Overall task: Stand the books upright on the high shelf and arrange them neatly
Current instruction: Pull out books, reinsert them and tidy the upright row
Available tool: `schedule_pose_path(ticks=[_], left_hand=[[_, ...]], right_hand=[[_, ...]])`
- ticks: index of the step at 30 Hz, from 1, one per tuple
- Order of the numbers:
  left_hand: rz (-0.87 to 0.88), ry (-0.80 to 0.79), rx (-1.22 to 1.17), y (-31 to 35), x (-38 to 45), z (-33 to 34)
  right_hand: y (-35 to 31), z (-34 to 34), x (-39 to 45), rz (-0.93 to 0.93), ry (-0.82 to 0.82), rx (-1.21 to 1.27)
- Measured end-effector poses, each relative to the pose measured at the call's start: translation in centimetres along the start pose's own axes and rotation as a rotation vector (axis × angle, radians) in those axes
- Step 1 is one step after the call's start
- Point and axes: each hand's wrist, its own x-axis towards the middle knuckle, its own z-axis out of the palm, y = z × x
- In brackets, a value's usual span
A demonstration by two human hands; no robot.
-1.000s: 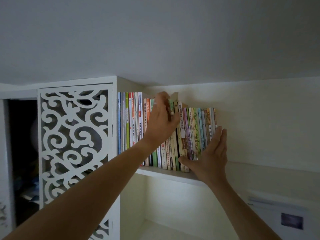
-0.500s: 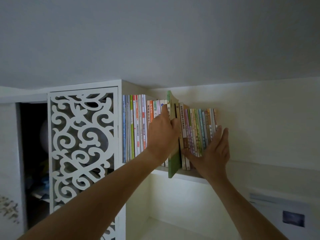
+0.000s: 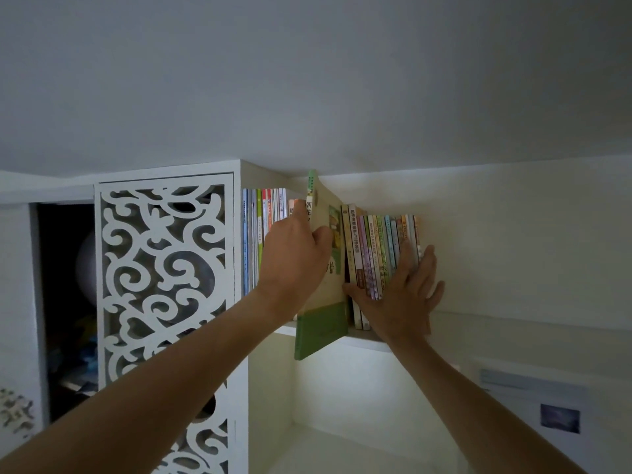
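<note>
A row of thin colourful books (image 3: 379, 254) stands upright on the high white shelf (image 3: 366, 338) just under the ceiling. My left hand (image 3: 294, 261) grips a green and cream book (image 3: 323, 323) that sticks out of the row toward me, its lower corner hanging past the shelf edge. My right hand (image 3: 407, 295) lies flat with straight fingers against the spines of the right-hand books, thumb near the gap beside the pulled book. More books (image 3: 263, 217) stand left of my left hand, partly hidden by it.
A white cabinet door with a scroll cut-out pattern (image 3: 164, 278) stands left of the books. Beyond it is a dark open compartment (image 3: 65, 302). The ceiling is close above the book tops. A paper with a small picture (image 3: 533, 401) hangs on the wall at lower right.
My left hand has drawn the green book out of the row toward me, further at each frame. My right hand stays pressed on the right-hand books.
</note>
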Motion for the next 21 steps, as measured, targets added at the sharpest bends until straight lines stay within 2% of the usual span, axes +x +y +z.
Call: schedule_pose_path(ticks=[12,21], left_hand=[[0.037,0.045,0.017,1.9,-1.1,-2.0],[0.009,0.079,0.046,1.3,-1.3,-2.0]], right_hand=[[-0.5,1.4,-0.1,0.002,0.097,0.019],[0.3,1.2,0.3,0.018,0.086,0.121]])
